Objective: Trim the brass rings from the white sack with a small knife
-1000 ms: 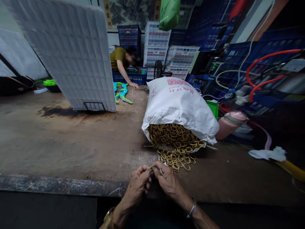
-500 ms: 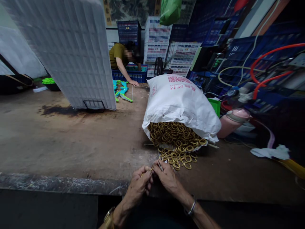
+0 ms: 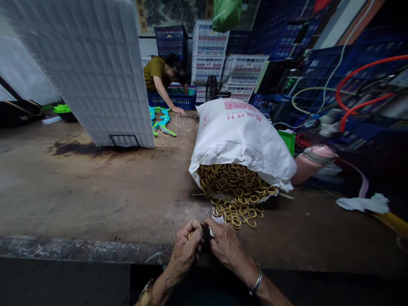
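My left hand point(image 3: 186, 244) is closed over the table's front edge, and a brass-coloured ring point(image 3: 190, 235) shows between its thumb and fingers. Opposite it, my right hand point(image 3: 228, 246) is also closed, with a small shiny blade-like piece point(image 3: 211, 232) at its thumb and forefinger; most of that piece is hidden. A narrow dark gap lies between the two hands. Just beyond them, loose brass-coloured rings point(image 3: 237, 212) have spilled from the mouth of a white woven sack point(image 3: 242, 136), which lies on its side full of such rings.
A tall pale ribbed panel point(image 3: 105, 76) stands at left on the wooden table point(image 3: 95, 191). Behind it lie blue-green toy bows point(image 3: 164, 123) and a co-worker's hand point(image 3: 177, 110). A pink bottle point(image 3: 314, 163) and crumpled white paper point(image 3: 363, 203) are at right. Stacked crates point(image 3: 210, 46) fill the back.
My hands have drawn slightly apart, whereas their fingertips met before. The ring stays in my left hand, and the shiny piece in my right hand has turned. The sack and spilled rings look unchanged.
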A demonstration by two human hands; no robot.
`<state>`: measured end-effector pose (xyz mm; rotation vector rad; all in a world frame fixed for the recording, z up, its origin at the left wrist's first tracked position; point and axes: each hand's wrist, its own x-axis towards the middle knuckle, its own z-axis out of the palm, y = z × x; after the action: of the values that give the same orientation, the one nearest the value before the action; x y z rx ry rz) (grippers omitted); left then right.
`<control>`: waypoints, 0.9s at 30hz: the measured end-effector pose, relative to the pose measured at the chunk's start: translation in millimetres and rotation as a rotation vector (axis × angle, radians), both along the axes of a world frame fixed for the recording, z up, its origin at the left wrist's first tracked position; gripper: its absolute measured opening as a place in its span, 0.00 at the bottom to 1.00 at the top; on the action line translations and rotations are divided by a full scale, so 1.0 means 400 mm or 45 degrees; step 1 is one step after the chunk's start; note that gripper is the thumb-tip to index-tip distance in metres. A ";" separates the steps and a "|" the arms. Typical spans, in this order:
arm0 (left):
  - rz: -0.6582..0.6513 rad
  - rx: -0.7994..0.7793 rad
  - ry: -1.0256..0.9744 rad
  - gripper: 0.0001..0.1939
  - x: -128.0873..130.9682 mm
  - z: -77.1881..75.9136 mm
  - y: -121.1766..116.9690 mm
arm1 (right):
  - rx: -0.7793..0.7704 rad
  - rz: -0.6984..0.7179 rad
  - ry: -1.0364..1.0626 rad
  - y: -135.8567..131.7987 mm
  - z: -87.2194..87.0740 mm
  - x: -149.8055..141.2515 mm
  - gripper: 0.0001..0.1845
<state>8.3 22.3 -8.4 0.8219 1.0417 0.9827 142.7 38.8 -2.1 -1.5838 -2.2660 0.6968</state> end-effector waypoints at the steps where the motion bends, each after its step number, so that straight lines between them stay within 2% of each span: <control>1: 0.001 0.015 0.013 0.19 0.000 -0.001 0.000 | 0.005 0.000 -0.018 0.002 -0.001 0.000 0.21; 5: -0.008 0.119 0.107 0.18 -0.003 0.001 -0.002 | -0.015 0.020 -0.062 0.008 0.000 0.006 0.21; 11: -0.093 0.499 0.295 0.16 -0.012 0.021 -0.016 | -0.126 0.098 -0.088 0.015 -0.007 0.026 0.13; 13: -0.096 0.469 0.270 0.15 -0.011 0.022 -0.016 | -0.101 0.028 -0.063 0.014 -0.013 0.030 0.13; 16: -0.076 0.309 0.214 0.15 -0.009 0.014 -0.010 | -0.017 -0.081 0.016 0.007 -0.016 0.031 0.14; 21: -0.089 0.223 0.159 0.15 -0.009 -0.006 -0.008 | -0.006 0.041 0.024 -0.010 0.000 0.023 0.21; 27: -0.084 0.232 0.117 0.16 -0.011 -0.019 -0.015 | -0.046 0.073 -0.061 -0.018 0.014 0.015 0.24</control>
<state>3.9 16.2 -16.1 1.0534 1.0069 1.0011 148.6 31.7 3.5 -1.5735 -2.3547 0.7261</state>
